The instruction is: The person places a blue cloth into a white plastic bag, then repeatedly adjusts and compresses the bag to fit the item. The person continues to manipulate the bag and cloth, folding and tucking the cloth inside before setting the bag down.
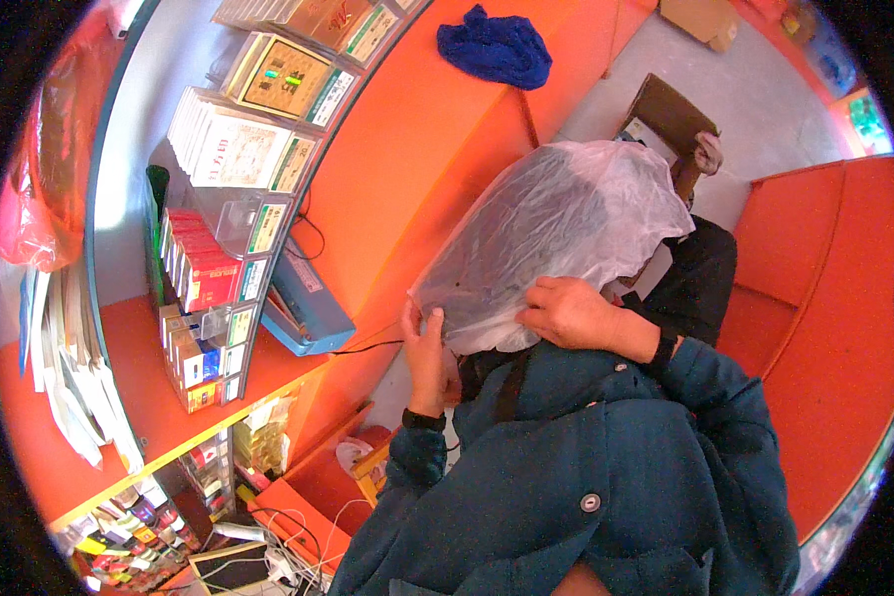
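Note:
A large, translucent white plastic bag spreads out in front of my torso, puffed and wrinkled. My left hand pinches its near left corner between thumb and fingers. Farther right, my right hand grips the near edge with curled fingers, its back turned up. Behind the bag's far end stands an open cardboard box, partly covered by the plastic. Dark contents show faintly through or under the film, too blurred to name.
Left of me, an orange counter carries a rack of cigarette packs, a blue box and a dark blue cloth. Tangled cables lie low at left. Orange panels rise at right. Flattened cardboard lies on the floor.

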{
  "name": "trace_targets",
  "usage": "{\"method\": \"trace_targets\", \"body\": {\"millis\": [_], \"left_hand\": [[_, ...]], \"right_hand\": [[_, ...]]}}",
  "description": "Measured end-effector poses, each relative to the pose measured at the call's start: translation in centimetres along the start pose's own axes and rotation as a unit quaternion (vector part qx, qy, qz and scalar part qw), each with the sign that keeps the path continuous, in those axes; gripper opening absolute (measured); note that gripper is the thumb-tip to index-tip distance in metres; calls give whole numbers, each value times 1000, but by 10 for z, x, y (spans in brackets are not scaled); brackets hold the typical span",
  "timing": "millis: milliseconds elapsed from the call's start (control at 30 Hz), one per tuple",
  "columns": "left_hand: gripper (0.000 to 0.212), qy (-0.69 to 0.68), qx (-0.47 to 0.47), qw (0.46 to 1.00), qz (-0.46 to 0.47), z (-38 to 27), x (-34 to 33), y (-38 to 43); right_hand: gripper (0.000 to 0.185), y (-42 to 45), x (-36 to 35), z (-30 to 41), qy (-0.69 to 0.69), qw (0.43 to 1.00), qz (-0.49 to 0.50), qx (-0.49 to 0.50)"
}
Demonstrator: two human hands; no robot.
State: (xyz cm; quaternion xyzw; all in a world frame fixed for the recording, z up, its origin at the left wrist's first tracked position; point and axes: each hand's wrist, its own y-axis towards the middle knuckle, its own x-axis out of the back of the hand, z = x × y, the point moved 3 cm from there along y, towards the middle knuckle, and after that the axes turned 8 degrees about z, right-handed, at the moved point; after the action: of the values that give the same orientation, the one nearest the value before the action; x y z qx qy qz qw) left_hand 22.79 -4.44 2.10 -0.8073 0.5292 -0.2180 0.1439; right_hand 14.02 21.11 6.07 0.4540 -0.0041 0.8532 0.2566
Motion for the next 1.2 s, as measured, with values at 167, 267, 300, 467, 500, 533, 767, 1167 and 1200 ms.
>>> {"method": "trace_targets", "body": {"millis": [167, 267, 300, 467, 500, 533, 767, 1167, 1200], "left_hand": [[67, -217, 87, 972, 32, 9, -15, -1], [73, -257, 111, 959, 40, 9, -16, 6], [73, -269, 104, 956, 44, 9, -16, 8], [73, -253, 69, 964, 38, 15, -14, 17], [73, -249, 68, 966, 27, 17, -13, 18], [73, -251, 71, 965, 29, 18, -14, 20], [74, -263, 63, 962, 37, 18, -19, 30], [74, -205, 26, 978, -13, 12, -26, 36], [74, -185, 19, 982, -37, 11, -25, 36]], "right_hand": [[18, 0, -1, 2, -22, 999, 33, -8], [21, 0, 2, 4, -40, 998, 35, -15], [20, -1, 5, 6, -38, 999, 8, -3], [17, -3, 10, 14, -60, 997, 24, 40], [18, -3, 10, 14, -62, 996, 33, 46], [19, -3, 9, 13, -62, 996, 45, 53], [18, -3, 0, 11, -121, 990, 60, 37], [11, -2, 15, 8, -28, 999, 28, 22], [12, -3, 22, 10, -5, 1000, 4, 29]]}}
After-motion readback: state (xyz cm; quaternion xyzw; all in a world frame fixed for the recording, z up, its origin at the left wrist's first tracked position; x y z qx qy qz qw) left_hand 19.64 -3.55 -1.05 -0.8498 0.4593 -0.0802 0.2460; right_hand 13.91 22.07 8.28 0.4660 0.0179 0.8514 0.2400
